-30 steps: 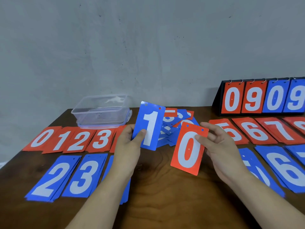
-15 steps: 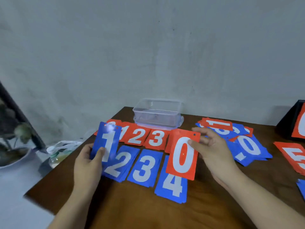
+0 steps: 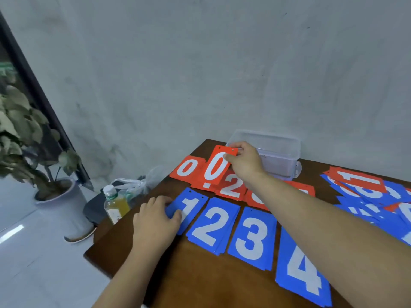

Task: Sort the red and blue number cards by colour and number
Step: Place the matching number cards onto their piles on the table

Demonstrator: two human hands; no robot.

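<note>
Right now the red 0 card [image 3: 216, 167] is up in the right hand [image 3: 244, 162], pinched near its top edge between thumb and fingers. It hangs tilted over the red row on the far side of the table [image 3: 200, 276]. It overlaps a red card beneath it whose number I cannot read. Just left of it a second red 0 [image 3: 186, 168] lies flat. Under that hand's wrist a red 2 [image 3: 231, 186] shows, and the forearm covers most of the next red card.

The left hand [image 3: 155, 221] is lower and nearer to me. It grips the blue 1 card [image 3: 189, 207] by its left edge, thumb on the face and fingers curled round the side. Whether the card lies flat on the wood or is slightly raised, I cannot tell. To the right of that hand runs the blue row: the blue 2 [image 3: 213, 225] on a small pile, then the blue 3 [image 3: 251, 236] and the blue 4 [image 3: 302, 278], side by side. The right forearm crosses above the last two.

Just beyond the right hand stands a clear box [image 3: 278, 152], its near corner hidden behind the fingers. Well to the right of that arm lies a loose heap [image 3: 367, 196] of blue and red cards, with a red 1 [image 3: 358, 180] on top.

Left of the left hand, past the table's edge, stand a bottle [image 3: 114, 205] of yellowish drink and a pale bag [image 3: 138, 183]. Farther left a leafy plant [image 3: 22, 130] grows in a pale pot [image 3: 62, 196] on the floor.
</note>
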